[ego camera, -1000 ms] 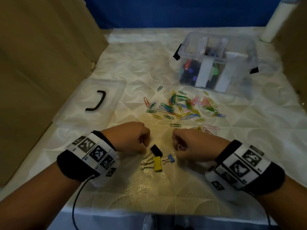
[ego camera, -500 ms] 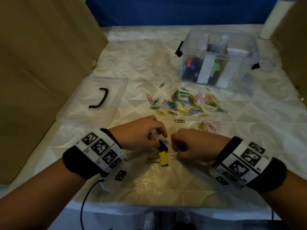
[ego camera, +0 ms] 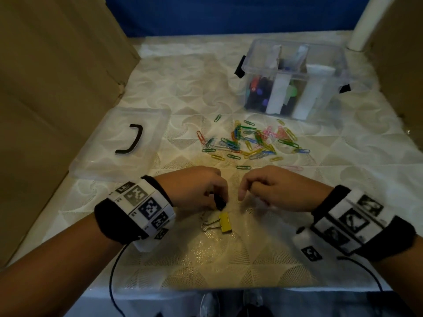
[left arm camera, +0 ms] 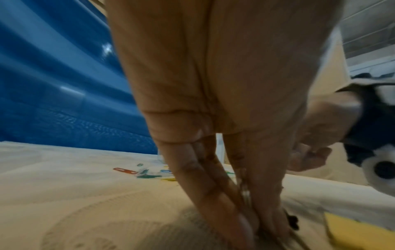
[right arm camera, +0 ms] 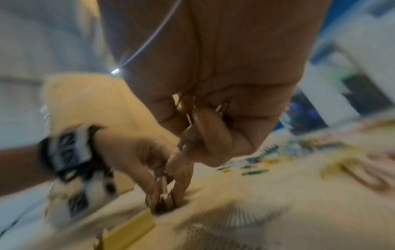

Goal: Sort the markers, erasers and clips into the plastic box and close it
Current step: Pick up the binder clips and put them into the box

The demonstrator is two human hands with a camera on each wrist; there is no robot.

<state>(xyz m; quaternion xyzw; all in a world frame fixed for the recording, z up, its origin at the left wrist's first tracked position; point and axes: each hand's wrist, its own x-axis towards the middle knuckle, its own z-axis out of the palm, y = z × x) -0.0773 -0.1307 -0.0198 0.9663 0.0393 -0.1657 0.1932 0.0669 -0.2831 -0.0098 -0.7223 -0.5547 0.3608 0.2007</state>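
From the head camera, the left hand [ego camera: 196, 188] pinched a small black binder clip [ego camera: 220, 203] against the pale patterned tablecloth [ego camera: 229, 259]. The right hand [ego camera: 277, 188] hovered just beside it with fingers curled in. A yellow binder clip with silver wire handles [ego camera: 223, 222] lay just below both hands. Beyond them spread a scatter of coloured paper clips [ego camera: 251, 143]; farther off stood the open clear plastic box [ego camera: 295, 81], holding markers. Its clear lid with a black handle [ego camera: 128, 143] lay flat to the left.

In the left wrist view, the fingertips [left arm camera: 245, 225] pressed down together on the cloth, with the yellow clip [left arm camera: 359, 235] just beside them.

The blurred right wrist view showed the right fingers [right arm camera: 211, 135] curled round a silver wire handle [right arm camera: 189, 121], so that hand grasped a clip.
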